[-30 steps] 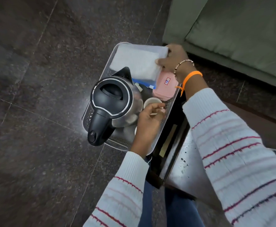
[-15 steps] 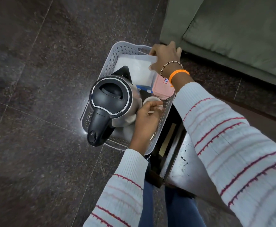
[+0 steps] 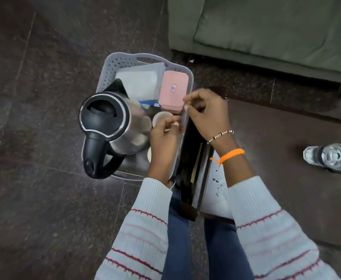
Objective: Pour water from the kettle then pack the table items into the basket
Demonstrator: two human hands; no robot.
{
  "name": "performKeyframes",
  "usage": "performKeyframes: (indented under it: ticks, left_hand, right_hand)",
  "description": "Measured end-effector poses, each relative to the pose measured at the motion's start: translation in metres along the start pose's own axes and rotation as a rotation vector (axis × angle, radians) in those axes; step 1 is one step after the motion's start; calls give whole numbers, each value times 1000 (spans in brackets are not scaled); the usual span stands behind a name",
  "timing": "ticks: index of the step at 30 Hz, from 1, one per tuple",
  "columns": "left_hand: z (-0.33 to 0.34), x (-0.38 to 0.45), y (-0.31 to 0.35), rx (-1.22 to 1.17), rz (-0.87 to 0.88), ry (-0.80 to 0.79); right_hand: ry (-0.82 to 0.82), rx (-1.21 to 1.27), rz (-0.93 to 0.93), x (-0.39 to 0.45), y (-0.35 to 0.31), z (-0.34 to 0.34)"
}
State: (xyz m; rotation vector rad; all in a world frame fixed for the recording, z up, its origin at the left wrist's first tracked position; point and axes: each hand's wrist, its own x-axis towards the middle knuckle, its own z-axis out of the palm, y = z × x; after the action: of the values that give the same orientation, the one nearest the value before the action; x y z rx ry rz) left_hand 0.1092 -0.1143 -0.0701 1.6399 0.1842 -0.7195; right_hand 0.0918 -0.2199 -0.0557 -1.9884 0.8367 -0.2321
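Observation:
A grey perforated basket (image 3: 125,57) stands on the dark floor. In it sit a steel kettle with a black lid and handle (image 3: 105,118), a white folded packet (image 3: 139,81), a pink lidded box (image 3: 172,91) and a white cup (image 3: 159,118). My left hand (image 3: 163,138) is inside the basket beside the kettle, its fingertips pinched on the cup's right rim. My right hand (image 3: 208,114) hovers at the basket's right rim just below the pink box, fingers curled; whether it holds anything is unclear.
A dark brown table (image 3: 276,158) lies to the right with a clear water bottle (image 3: 331,156) on it. A black shelf edge (image 3: 196,158) runs beside the basket. A green sofa (image 3: 266,27) fills the top right. Open floor lies left of the basket.
My right hand let go of the white packet, which now lies in the basket, and drew back to the basket's right rim. My left hand stayed at the cup.

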Motion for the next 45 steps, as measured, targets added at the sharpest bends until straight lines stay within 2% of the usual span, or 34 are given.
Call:
performKeyframes:
  ticks: [8,15,18,22,29,34,37,40,45]
  left_hand:
    - [50,-51,-41,51,-46,-140]
    - [128,-118,-99,243,-75,-263]
    - [174,-153,-125,294,-106,-273]
    - [254,-197,-156,375,-185,-346]
    - [367,-202,-180,523,-235,-354]
    - [404,-183,-182,652,-220,-342]
    - [411,-170,-183,762,-186,-365]
    - [413,-165,-183,725,-131,-427]
    - [411,-167,-182,674,-135,-488]
  right_hand:
    - [27,44,213,-89,71,-60]
    - [117,143,368,-157,161,-139]
    - [120,182,423,-176,207,-185]
    - [213,245,515,-202,276,-261]
    - [401,401,711,-199,379,-353]
    - [357,495,832,-166,416,-372]
    - [342,639,859,-144,426,-373]
    - [293,628,829,-133,430,-373]
    - [276,631,787,-140,428,-375]
